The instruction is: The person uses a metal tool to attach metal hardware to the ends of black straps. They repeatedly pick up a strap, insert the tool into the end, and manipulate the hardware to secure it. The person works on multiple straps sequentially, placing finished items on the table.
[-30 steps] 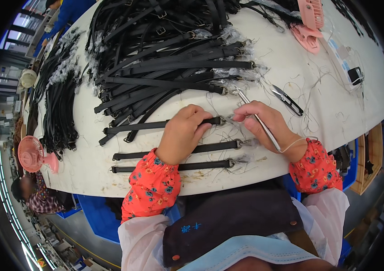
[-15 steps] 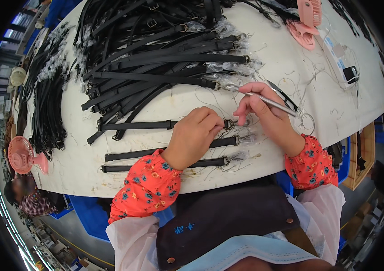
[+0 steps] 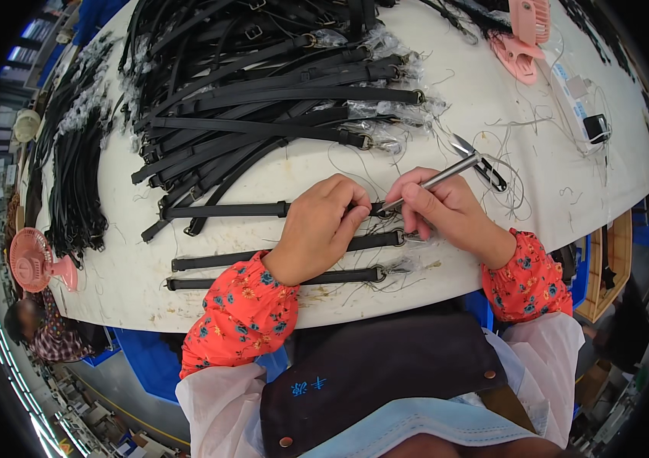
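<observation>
A black strap (image 3: pixel 225 211) lies sideways on the table, and my left hand (image 3: pixel 321 223) pinches it near its right end, by the metal ring. In my right hand (image 3: pixel 447 214) is a slim silver pen-shaped tool (image 3: pixel 453 169); a thin grey cord seems to trail from its upper end. The tool slants down left, its tip at or just above the strap's end by my left fingertips; contact cannot be made out. Nearer to me lie a second strap (image 3: pixel 214 262) and a third strap (image 3: pixel 332 276), partly behind my left arm, with clear plastic wrap at their right ends.
A large pile of black straps (image 3: pixel 263 99) covers the far left of the white table (image 3: pixel 447 286). Black-handled thread snips (image 3: pixel 489 169) lie beyond my right hand. A pink fan (image 3: pixel 523 46) and a white power strip (image 3: pixel 569 99) stand far right; another pink fan (image 3: pixel 34 259) is left.
The tool's tip has swung down from above the strap to its ring end. My right hand has closed in toward my left, which still pinches the strap.
</observation>
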`<act>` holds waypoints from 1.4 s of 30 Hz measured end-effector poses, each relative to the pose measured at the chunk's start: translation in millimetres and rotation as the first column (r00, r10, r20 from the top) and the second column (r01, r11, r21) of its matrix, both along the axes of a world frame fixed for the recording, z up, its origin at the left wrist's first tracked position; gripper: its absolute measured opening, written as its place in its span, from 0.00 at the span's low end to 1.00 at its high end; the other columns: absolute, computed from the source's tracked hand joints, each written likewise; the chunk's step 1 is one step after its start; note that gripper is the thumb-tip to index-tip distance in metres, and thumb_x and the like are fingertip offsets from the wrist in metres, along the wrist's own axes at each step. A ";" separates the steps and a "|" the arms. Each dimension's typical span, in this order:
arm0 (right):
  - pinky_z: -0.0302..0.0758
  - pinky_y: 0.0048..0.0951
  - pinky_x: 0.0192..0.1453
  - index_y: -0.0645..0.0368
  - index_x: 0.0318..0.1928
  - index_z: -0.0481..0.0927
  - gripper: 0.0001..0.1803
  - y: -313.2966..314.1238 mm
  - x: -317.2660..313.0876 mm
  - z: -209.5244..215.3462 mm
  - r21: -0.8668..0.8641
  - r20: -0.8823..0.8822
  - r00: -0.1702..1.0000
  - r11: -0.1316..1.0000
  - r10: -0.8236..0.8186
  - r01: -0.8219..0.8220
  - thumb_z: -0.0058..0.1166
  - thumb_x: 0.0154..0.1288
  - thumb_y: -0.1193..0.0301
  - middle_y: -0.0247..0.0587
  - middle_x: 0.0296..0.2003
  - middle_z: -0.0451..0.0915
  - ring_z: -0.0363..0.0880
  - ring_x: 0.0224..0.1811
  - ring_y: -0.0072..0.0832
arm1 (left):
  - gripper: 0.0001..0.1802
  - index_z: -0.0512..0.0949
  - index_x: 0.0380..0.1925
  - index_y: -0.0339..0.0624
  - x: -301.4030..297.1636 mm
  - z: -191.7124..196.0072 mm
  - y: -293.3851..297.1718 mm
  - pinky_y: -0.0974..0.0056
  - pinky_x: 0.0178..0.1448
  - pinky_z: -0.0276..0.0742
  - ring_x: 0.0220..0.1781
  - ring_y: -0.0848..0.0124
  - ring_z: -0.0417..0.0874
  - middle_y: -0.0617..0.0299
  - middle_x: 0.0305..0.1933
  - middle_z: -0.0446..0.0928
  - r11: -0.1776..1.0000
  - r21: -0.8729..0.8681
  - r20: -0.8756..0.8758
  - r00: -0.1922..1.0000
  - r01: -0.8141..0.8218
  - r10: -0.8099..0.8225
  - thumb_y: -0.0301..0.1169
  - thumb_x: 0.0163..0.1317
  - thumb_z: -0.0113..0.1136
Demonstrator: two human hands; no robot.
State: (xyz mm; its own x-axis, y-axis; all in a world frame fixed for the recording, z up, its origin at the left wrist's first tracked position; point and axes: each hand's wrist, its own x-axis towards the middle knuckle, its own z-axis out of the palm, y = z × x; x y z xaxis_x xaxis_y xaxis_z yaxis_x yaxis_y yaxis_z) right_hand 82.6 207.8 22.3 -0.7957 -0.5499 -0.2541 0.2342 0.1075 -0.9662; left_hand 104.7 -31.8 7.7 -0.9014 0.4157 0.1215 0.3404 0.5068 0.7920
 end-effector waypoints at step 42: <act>0.69 0.18 0.28 0.64 0.46 0.83 0.23 3.5 -2.4 -3.8 -0.080 -0.006 0.992 0.989 -0.124 0.123 0.45 0.83 0.56 0.31 0.26 0.79 0.74 0.22 0.14 | 0.08 0.80 0.37 0.39 1.7 -7.1 7.4 0.62 0.38 0.80 0.36 0.60 0.80 0.60 0.37 0.80 0.992 -0.126 -0.314 0.948 0.015 -0.054 0.19 0.59 0.66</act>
